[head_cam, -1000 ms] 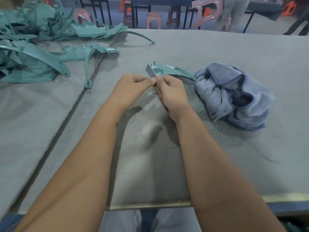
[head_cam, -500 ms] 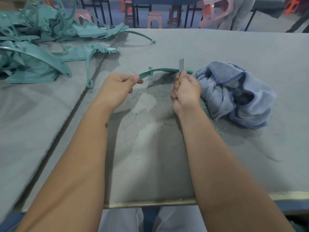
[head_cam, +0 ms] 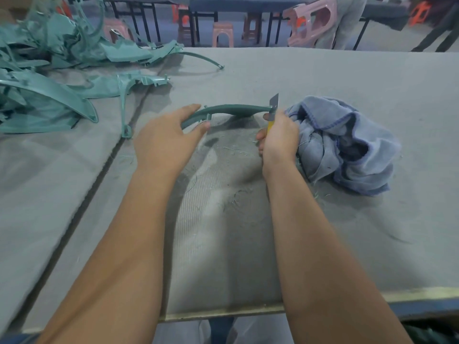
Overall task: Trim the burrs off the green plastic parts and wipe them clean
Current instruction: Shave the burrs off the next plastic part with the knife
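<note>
Your left hand [head_cam: 165, 142] pinches the curved green part [head_cam: 233, 111] above the grey felt surface [head_cam: 323, 78]; your right hand [head_cam: 279, 137] grips the knife [head_cam: 273, 108] against it. Blue cloth [head_cam: 347, 145] beside; green parts pile [head_cam: 47, 83] far-left; stools [head_cam: 222, 33] behind.

parts pile [head_cam: 44, 78] far left | cloth [head_cam: 347, 145] right | table [head_cam: 323, 78] beneath

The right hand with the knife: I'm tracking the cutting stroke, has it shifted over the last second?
Yes. The right hand has moved rightward along the green part, now beside the blue cloth.
</note>
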Demonstrator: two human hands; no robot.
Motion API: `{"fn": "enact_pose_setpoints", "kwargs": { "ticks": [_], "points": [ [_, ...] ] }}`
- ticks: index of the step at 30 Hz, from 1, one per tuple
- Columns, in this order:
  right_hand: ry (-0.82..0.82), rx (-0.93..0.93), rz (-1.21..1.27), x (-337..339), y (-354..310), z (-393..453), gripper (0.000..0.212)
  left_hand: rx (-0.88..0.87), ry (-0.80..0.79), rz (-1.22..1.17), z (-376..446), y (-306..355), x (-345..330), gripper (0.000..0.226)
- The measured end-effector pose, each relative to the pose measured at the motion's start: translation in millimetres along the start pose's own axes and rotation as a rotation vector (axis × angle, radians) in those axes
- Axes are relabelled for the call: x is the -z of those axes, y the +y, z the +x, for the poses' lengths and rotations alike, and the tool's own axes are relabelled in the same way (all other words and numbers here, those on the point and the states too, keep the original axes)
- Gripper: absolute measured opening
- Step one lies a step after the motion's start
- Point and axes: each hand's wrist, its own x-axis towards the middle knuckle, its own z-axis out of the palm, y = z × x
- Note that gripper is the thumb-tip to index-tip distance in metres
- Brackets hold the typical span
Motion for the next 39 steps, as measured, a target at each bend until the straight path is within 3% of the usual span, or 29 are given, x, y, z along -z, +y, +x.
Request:
{"fn": "enact_pose_setpoints", "kwargs": {
  "ticks": [3,7,11,16,31,37,39],
  "points": [
    [0.013,-0.033,0.023,-1,-2,2,0.044,-0.074,0.065,0.092,2,2,-5,0.033],
    [-0.026,-0.003,0.006,-1,0,-2,0.027,-0.066,0.074,0.102,3,5,-11,0.025],
    [-0.042,-0.047,0.029,-1,-4,-3,0.018,-0.093,0.038,0.146,1,7,-8,0.032],
    [-0.013,0.015,0.107,0,0,-1,0.028,-0.046,0.102,0.194,3,10,-9,0.029],
    [-0.004,0.151,-0.066,-2,10,1,0.037,-0.057,0.084,0.212,1,10,-13,0.03],
    [-0.133,0.174,-0.16,-14,16,-3,0.043,-0.093,-0.009,0.238,-1,16,-16,0.032],
    [-0.074,0.163,-0.159,-13,15,-1,0.042,-0.088,-0.011,0.244,-1,17,-17,0.032]
  ]
}}
